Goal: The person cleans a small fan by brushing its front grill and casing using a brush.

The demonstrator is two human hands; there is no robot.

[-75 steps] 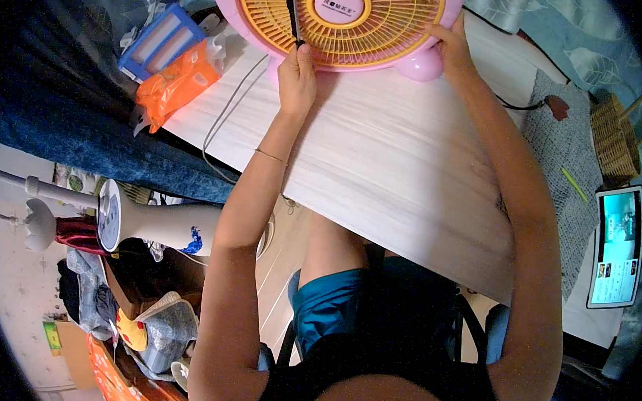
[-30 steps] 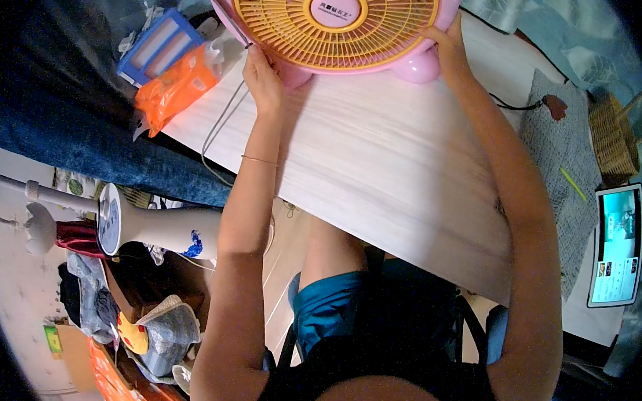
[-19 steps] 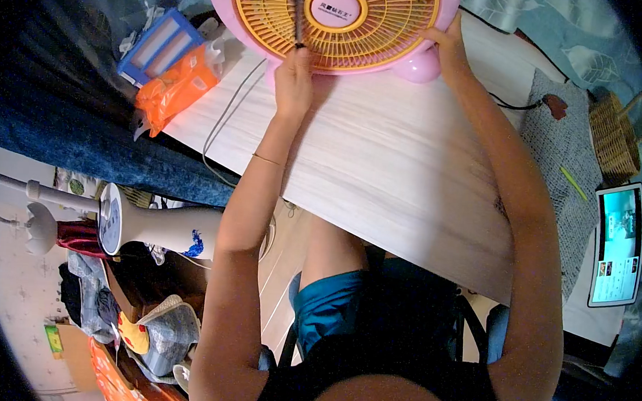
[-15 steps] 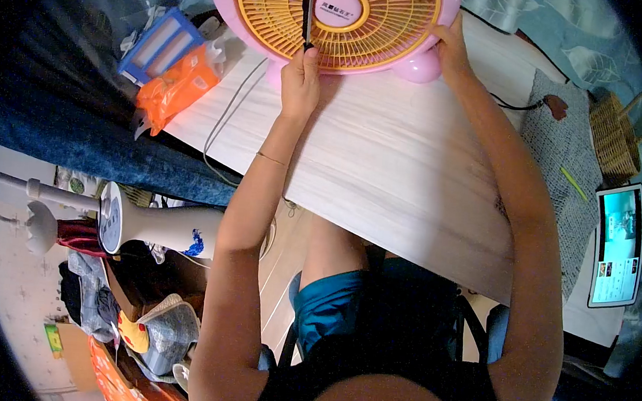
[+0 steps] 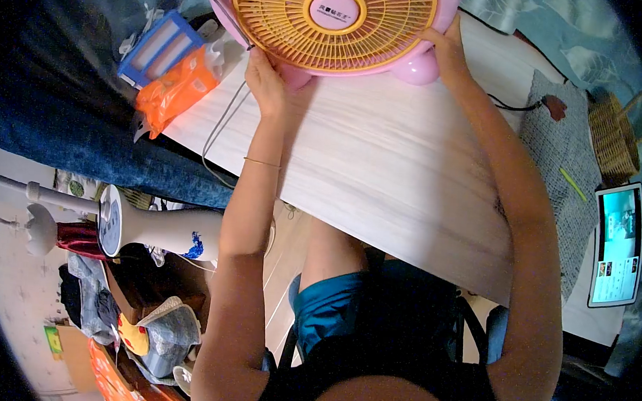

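Observation:
A pink electric fan (image 5: pixel 408 29) with a yellow grille (image 5: pixel 272 32) and a pink centre badge (image 5: pixel 335 10) stands at the far side of the white table, cut off by the top of the view. My left hand (image 5: pixel 266 83) is closed at the fan's lower left edge. From it a long, thin, dark tool (image 5: pixel 228 17) points up and left along the rim; its exact kind does not show. At the right side, my right hand (image 5: pixel 448 52) grips the fan's rim, thumb toward the grille and the other fingers mostly hidden behind.
A blue-framed box (image 5: pixel 160 47) and an orange plastic bag (image 5: pixel 177 89) lie left on the table (image 5: pixel 383 153), near a grey cable (image 5: pixel 215 131). Right are a wicker basket (image 5: pixel 615 138), a grey mat (image 5: pixel 558 171), a green stick (image 5: pixel 573 183) and a lit tablet (image 5: pixel 617 244).
My left hand has moved left with the dark tool, from in front of the grille to the fan's left edge. The tool now tilts left. My right hand stays on the rim.

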